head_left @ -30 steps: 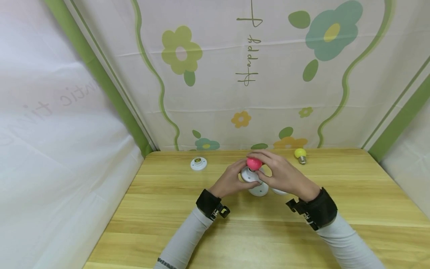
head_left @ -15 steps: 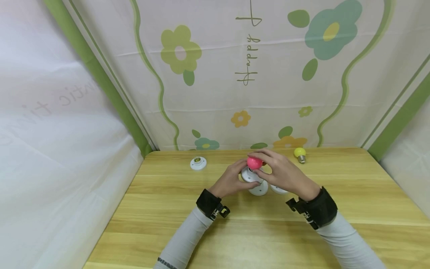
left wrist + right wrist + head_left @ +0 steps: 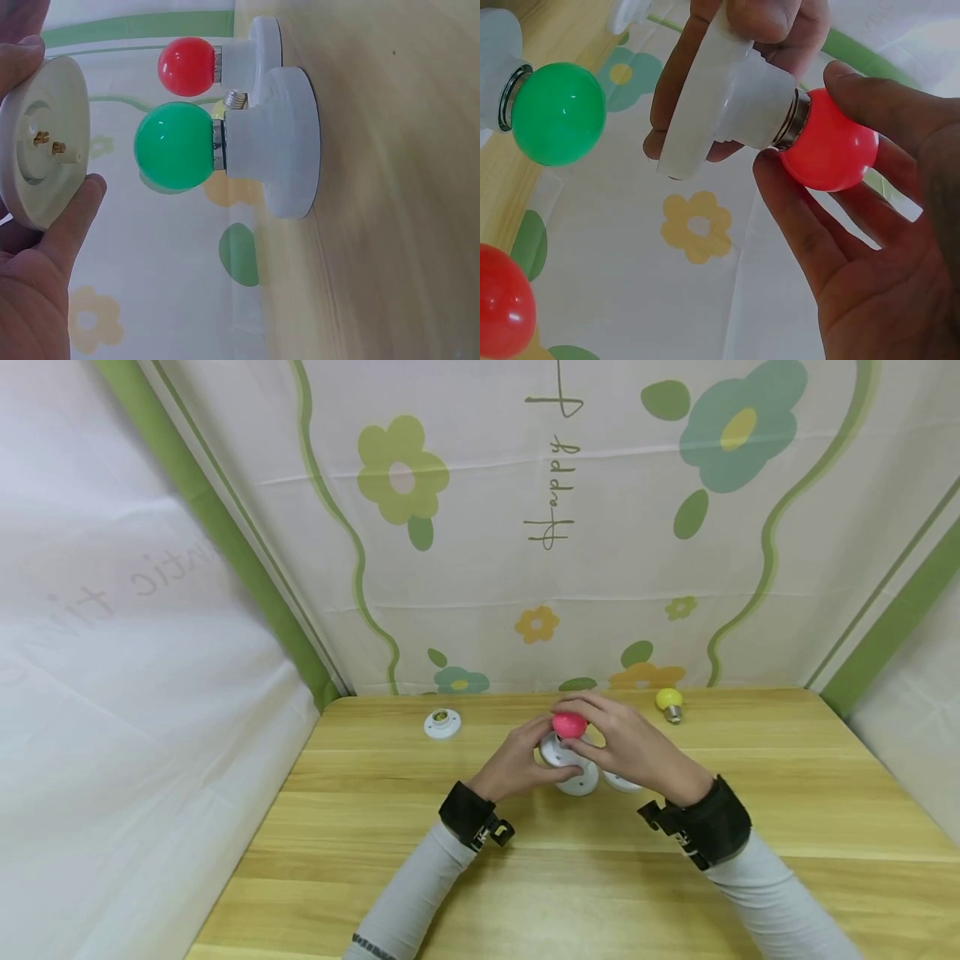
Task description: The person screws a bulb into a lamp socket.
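Observation:
My left hand (image 3: 513, 766) grips a round white lamp holder (image 3: 727, 97) by its rim, well above the table. Its underside with brass terminals faces the left wrist camera. With fingers and thumb around the glass, my right hand (image 3: 637, 743) holds a pinkish-red bulb (image 3: 836, 146). The bulb's metal collar sits at the mouth of the lamp holder, a narrow band of it showing. Beneath the hands stand two more white holders, one with a green bulb (image 3: 176, 145) and one with a red bulb (image 3: 186, 66), both mostly hidden in the head view.
A white lamp holder without a bulb (image 3: 442, 724) stands at the back left of the wooden table (image 3: 555, 893). A yellow bulb (image 3: 669, 700) lies near the back edge, right of the hands. A flower-printed curtain (image 3: 465, 552) hangs directly behind the table.
My right thumb has shifted slightly left across the lower side of the bulb, its fingers staying on top. My left hand keeps its grip on the lamp holder in nearly the same place.

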`<state>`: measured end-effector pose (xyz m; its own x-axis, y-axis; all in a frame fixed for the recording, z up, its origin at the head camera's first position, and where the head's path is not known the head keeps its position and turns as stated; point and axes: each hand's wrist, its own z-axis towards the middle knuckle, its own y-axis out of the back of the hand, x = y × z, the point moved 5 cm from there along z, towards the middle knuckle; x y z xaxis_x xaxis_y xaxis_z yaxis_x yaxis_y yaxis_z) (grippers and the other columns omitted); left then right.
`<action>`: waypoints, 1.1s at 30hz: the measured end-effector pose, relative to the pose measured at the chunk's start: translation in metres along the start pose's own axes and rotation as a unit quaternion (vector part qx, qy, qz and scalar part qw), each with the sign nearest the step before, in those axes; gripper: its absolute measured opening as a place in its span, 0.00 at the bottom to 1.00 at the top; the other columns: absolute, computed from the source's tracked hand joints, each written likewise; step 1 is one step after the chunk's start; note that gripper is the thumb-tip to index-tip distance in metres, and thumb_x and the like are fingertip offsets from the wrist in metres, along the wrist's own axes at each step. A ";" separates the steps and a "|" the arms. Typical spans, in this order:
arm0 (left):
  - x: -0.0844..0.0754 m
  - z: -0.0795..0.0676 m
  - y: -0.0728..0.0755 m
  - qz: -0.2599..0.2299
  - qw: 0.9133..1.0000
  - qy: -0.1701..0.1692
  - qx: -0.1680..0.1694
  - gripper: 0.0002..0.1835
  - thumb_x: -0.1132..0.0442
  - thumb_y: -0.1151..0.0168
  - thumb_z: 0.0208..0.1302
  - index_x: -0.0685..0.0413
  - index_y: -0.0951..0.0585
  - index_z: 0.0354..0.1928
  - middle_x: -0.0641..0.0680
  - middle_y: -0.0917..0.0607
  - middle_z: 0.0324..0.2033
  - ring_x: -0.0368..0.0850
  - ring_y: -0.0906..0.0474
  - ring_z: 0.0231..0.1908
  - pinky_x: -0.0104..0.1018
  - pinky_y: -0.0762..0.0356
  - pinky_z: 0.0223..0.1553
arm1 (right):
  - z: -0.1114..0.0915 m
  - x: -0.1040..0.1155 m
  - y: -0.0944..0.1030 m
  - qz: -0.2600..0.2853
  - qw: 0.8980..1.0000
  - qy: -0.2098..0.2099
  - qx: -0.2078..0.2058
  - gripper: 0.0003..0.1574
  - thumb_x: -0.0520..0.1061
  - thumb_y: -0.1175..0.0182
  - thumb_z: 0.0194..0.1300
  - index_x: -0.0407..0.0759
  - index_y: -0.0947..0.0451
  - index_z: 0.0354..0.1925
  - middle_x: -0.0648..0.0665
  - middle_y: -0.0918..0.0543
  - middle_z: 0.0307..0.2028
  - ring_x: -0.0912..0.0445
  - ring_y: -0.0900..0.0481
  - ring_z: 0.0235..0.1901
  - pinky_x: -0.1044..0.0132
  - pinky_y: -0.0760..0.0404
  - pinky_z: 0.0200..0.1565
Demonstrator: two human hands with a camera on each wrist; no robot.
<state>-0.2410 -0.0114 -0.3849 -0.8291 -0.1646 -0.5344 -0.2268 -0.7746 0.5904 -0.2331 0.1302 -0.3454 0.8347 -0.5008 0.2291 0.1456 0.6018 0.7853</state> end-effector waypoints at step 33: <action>0.024 -0.006 -0.010 0.009 1.000 0.012 0.009 0.40 0.59 0.24 0.50 0.51 0.32 0.66 0.51 0.25 0.61 0.38 0.28 0.56 0.30 0.25 0.54 | -0.002 -0.001 0.004 -0.031 0.999 -0.001 -0.017 0.32 0.48 0.28 0.55 0.42 0.24 0.56 0.44 0.22 0.52 0.56 0.21 0.44 0.60 0.16 0.40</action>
<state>-0.2555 -0.0112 -0.4068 -0.8204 -0.1925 -0.5384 -0.2218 -0.7608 0.6099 -0.2320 0.1343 -0.3433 0.8230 -0.5382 0.1817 0.2149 0.5911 0.7774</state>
